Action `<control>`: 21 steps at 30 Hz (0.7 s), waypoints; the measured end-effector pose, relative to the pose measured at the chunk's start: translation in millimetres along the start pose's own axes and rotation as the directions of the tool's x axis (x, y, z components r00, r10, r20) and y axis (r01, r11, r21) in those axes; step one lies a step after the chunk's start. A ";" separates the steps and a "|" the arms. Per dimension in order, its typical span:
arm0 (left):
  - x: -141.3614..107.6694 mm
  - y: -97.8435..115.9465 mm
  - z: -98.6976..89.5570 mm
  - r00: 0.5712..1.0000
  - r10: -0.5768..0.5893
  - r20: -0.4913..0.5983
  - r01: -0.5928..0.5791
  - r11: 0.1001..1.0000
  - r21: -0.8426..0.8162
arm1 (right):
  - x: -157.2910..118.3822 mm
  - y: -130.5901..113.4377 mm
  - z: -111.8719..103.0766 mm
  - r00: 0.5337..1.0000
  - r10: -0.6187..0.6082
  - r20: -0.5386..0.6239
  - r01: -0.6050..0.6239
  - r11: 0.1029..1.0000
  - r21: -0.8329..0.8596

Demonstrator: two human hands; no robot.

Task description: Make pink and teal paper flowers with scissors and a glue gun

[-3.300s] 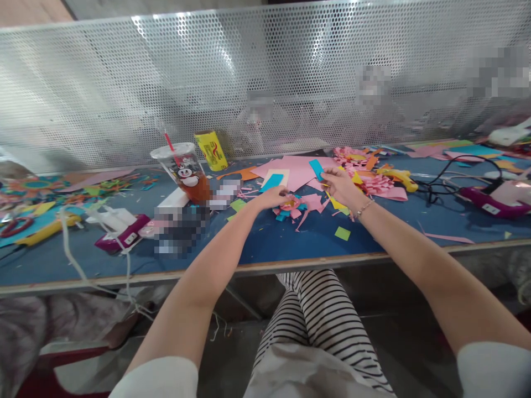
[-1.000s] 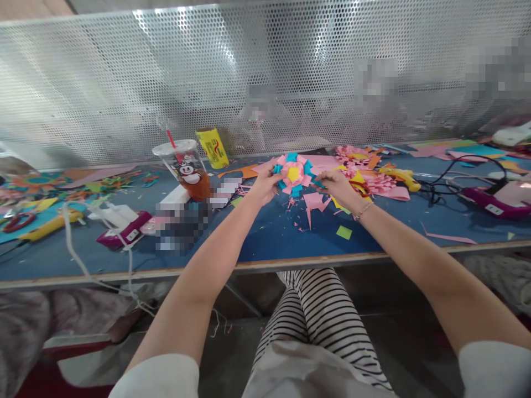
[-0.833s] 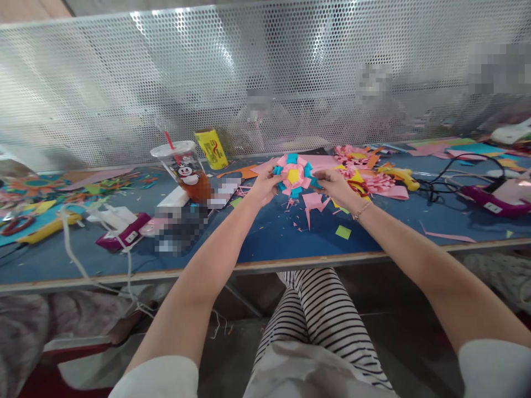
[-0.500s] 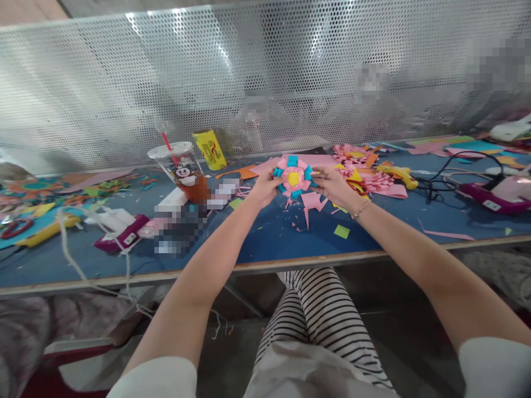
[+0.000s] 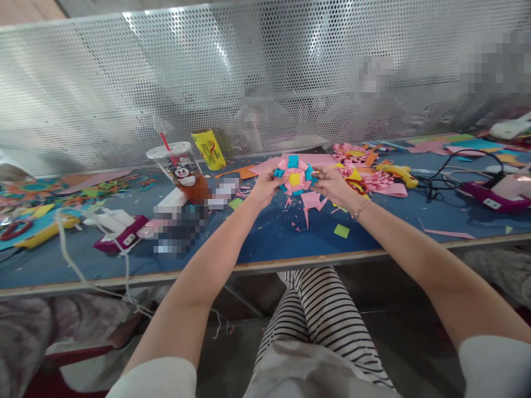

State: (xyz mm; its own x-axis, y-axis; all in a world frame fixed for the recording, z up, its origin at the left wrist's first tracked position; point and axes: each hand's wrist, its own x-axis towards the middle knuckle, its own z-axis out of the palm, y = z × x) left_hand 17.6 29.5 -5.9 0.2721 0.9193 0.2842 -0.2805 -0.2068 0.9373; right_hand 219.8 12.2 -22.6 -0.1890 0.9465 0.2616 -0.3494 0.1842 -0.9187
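Observation:
A paper flower (image 5: 294, 178) with a yellow centre, pink inner petals and blue and pink outer loops is held up over the far half of the blue table. My left hand (image 5: 266, 187) grips its left edge, fingers closed on the outer petals. On the opposite edge, my right hand (image 5: 331, 183) pinches the petals between thumb and fingers. Pink paper scraps (image 5: 312, 201) lie just below the flower, and a green paper square (image 5: 342, 230) is nearer the table's front edge.
A plastic cup (image 5: 185, 172) with a red straw stands left, near a yellow packet (image 5: 209, 150). Pink fringed paper (image 5: 375, 181) and a yellow glue gun (image 5: 400, 174) lie right. Purple power strips (image 5: 123, 234) with cables sit at both sides. A perforated metal screen (image 5: 290, 72) rises behind.
The flower has tilted very slightly in my hands, which keep their hold on both edges. The rest of the tabletop looks the same.

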 end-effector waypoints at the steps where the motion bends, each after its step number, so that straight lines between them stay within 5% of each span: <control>1: 0.0 0.1 -0.1 1.000 -0.005 -0.003 0.005 1.000 0.002 | 0.1 0.3 -0.2 1.000 -0.004 -0.003 0.004 1.000 -0.005; 8: 1.6 -0.6 -4.1 1.000 0.022 0.000 -0.022 0.999 0.048 | -1.1 1.4 -0.6 0.998 -0.004 0.056 0.006 0.999 -0.040; 21: 5.5 -1.0 -7.2 0.998 0.047 0.043 -0.050 0.996 0.070 | 3.4 7.9 -6.2 1.000 -0.007 -0.012 0.006 0.999 -0.051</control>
State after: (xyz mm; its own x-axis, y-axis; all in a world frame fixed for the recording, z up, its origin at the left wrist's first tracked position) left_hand 12.8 37.2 -6.7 0.2978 0.8933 0.3365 -0.2285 -0.2756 0.9337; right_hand 222.1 18.4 -30.8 -0.1757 0.9483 0.2642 -0.3034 0.2032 -0.9310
